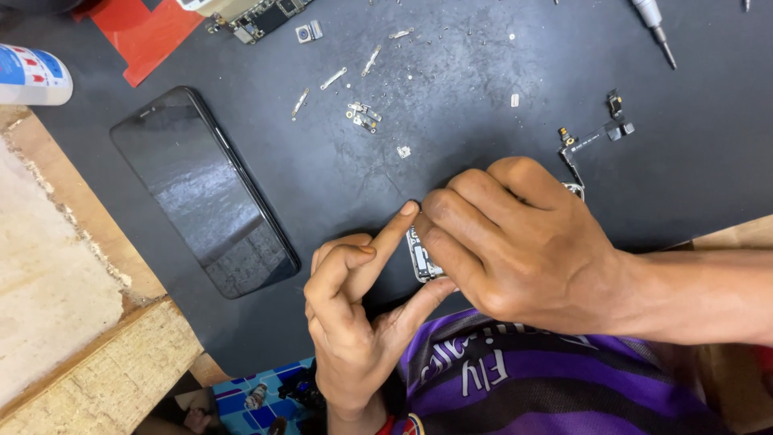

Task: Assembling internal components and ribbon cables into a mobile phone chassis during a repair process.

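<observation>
Both hands are working at the near edge of the dark bench mat. The right hand is lying curled, palm down, over a small metal-framed phone part; its fingertips are pressing on the part's top, and most of the part is hidden beneath them. The left hand is gripping the same part from the near side: the thumb is bracing its lower end, the index finger is stretching up along its left side with the tip touching the right hand's fingers, and the remaining fingers are folding into the palm. Both hands are therefore closed on the part, which is sitting just above the person's purple shirt.

A black phone screen is lying face up, well apart toward the mat's left edge. Small metal brackets and screws are lying scattered across the middle of the mat. A black flex cable is resting just beyond the right hand. A screwdriver is lying near the far right corner, a circuit board at the far edge, and a white bottle at the left edge.
</observation>
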